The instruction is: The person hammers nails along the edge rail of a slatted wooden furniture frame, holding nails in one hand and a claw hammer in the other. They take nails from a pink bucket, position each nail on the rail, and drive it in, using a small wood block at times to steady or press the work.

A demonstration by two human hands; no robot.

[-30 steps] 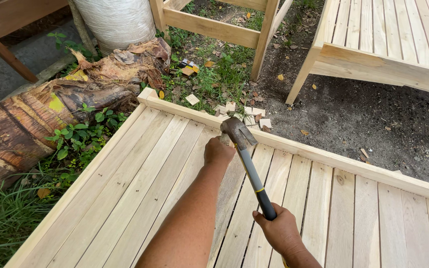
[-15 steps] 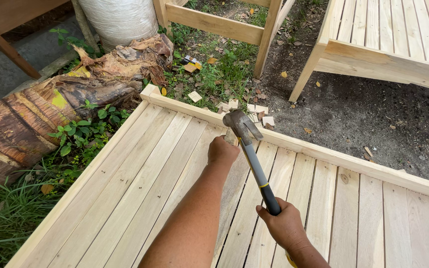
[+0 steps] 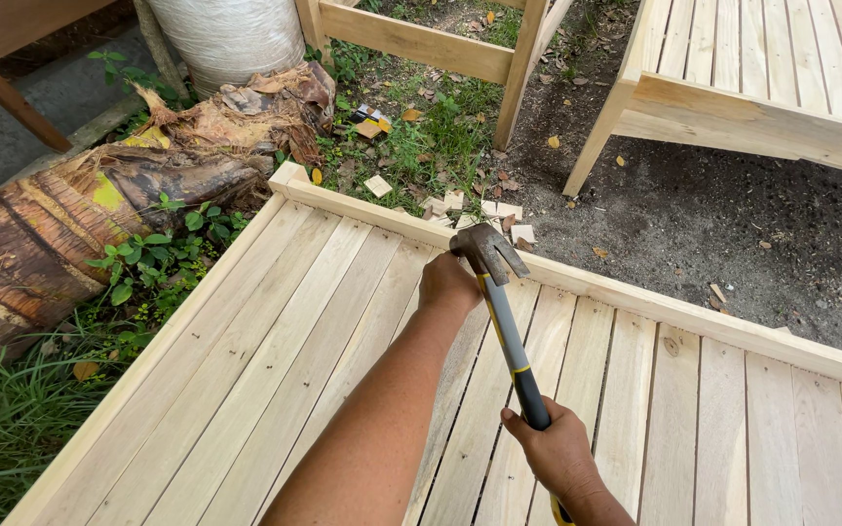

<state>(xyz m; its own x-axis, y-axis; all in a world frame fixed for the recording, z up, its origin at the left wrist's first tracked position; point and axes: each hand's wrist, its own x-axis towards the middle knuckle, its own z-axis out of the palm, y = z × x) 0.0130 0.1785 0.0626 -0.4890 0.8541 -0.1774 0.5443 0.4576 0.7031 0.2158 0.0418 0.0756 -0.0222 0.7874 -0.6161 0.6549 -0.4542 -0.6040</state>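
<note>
My right hand grips the black and yellow handle of a claw hammer, whose steel head is raised just above the far rail of a pale wooden slatted platform. My left hand is closed into a loose fist beside the hammer head, resting on a slat close to the rail. Whatever its fingers pinch is hidden under the hand.
A cut palm trunk and green weeds lie off the platform's left edge. Small wood offcuts sit on grass beyond the rail. A second slatted wooden frame stands at the upper right over bare dirt, a white sack at top.
The hammer head has lifted slightly and tilted up near the rail. Both hands stay in much the same place and the view has shifted a little.
</note>
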